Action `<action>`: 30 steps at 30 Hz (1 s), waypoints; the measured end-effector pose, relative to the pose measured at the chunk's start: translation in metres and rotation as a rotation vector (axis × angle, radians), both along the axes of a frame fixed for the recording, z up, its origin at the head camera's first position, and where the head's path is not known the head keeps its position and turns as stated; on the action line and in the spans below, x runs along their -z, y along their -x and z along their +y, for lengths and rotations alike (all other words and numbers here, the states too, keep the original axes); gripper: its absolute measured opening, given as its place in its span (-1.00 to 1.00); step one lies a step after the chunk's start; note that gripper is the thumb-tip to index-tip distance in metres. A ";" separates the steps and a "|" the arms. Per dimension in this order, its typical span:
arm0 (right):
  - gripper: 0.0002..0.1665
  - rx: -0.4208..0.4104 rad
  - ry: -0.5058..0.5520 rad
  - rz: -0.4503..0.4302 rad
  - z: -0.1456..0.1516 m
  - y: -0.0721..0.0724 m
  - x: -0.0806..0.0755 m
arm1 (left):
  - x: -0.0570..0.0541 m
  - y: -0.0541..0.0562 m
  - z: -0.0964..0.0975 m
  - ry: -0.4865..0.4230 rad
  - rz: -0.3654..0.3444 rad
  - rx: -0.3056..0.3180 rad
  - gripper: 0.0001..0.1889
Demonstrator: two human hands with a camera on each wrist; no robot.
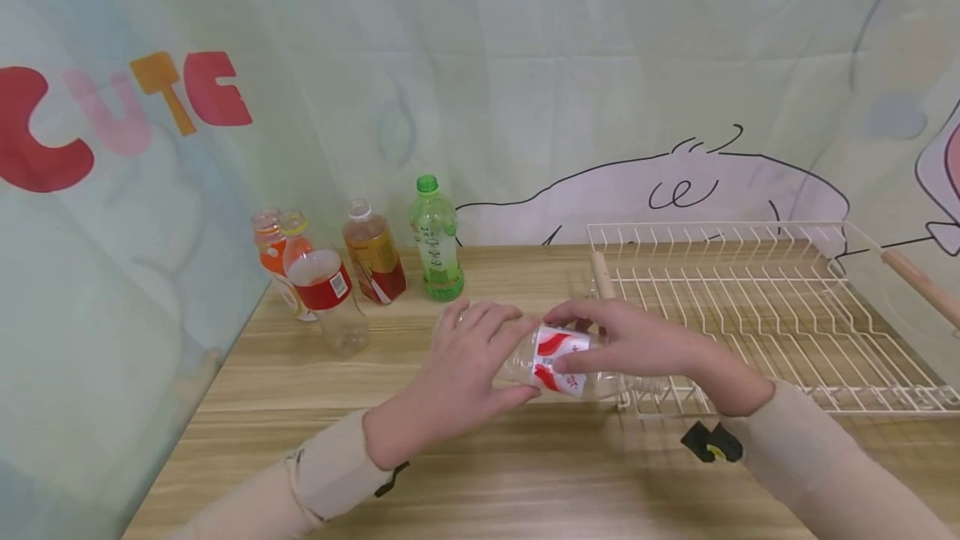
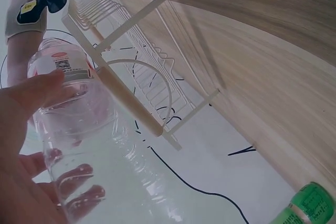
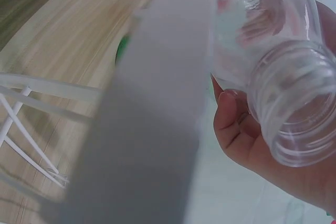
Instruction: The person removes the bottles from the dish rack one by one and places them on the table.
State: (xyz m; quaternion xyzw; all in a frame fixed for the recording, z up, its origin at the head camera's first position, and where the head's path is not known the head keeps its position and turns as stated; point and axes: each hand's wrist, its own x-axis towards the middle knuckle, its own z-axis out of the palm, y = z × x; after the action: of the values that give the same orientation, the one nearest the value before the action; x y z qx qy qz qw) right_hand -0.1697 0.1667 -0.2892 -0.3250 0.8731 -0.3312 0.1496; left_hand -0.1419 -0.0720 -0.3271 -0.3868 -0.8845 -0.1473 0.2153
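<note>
Both hands hold a clear, capless plastic bottle (image 1: 558, 361) with a red-and-white label. It lies on its side in the air, its mouth pointing right over the near left corner of a white wire rack. The left hand (image 1: 461, 365) grips the base half, thumb below and fingers over the top. In the left wrist view, its fingertips show through the clear wall. The right hand (image 1: 648, 342) grips the label and shoulder from above. In the right wrist view, the open bottle neck (image 3: 294, 93) lies close to the palm, and a blurred pale bar (image 3: 152, 103) crosses in front.
The wire rack, with wooden handles (image 1: 602, 275) at its sides, stands on the right of the wooden table (image 1: 420, 482). At the back left stand a green bottle (image 1: 437, 244), an amber-tinted bottle (image 1: 375, 257), a red-labelled clear bottle (image 1: 322, 290) and an orange-labelled bottle (image 1: 272, 252). Printed fabric hangs behind.
</note>
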 end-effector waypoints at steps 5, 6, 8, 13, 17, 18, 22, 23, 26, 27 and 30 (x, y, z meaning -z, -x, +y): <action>-0.37 0.002 0.001 0.004 0.000 -0.001 -0.001 | 0.001 0.000 0.000 0.013 -0.035 -0.010 -0.25; -0.38 0.000 0.003 0.009 0.000 -0.001 -0.001 | 0.001 0.000 0.001 0.012 -0.043 -0.012 -0.24; -0.40 0.002 0.005 0.008 -0.001 -0.001 -0.001 | 0.002 -0.001 0.000 0.010 -0.056 -0.015 -0.24; -0.44 0.003 0.018 0.005 -0.001 -0.001 -0.003 | 0.005 0.000 -0.001 -0.010 -0.082 -0.019 -0.26; -0.44 0.016 0.045 0.002 0.002 0.000 -0.006 | 0.008 0.002 -0.003 -0.033 -0.102 -0.021 -0.29; -0.43 0.026 0.053 0.001 0.003 0.000 -0.008 | 0.008 0.003 -0.004 -0.037 -0.105 -0.021 -0.29; -0.43 0.058 0.097 0.023 0.009 0.000 -0.017 | 0.008 0.005 -0.007 -0.068 -0.118 -0.028 -0.31; -0.43 0.065 0.106 0.037 0.010 0.000 -0.020 | 0.008 0.005 -0.008 -0.081 -0.124 -0.031 -0.31; -0.46 0.095 0.132 0.058 0.015 -0.001 -0.027 | 0.006 0.006 -0.010 -0.136 -0.155 -0.048 -0.32; -0.47 0.105 0.143 0.063 0.016 -0.001 -0.030 | 0.006 0.007 -0.011 -0.154 -0.165 -0.053 -0.32; -0.48 0.134 0.186 0.055 0.020 -0.002 -0.036 | 0.008 0.010 -0.014 -0.221 -0.174 -0.058 -0.32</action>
State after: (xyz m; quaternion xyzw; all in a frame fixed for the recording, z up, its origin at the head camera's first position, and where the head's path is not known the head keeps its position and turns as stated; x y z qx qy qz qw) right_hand -0.1676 0.1869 -0.2531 -0.2876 0.8622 -0.4108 0.0722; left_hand -0.1520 -0.0859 -0.3346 -0.3209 -0.8890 -0.2706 0.1830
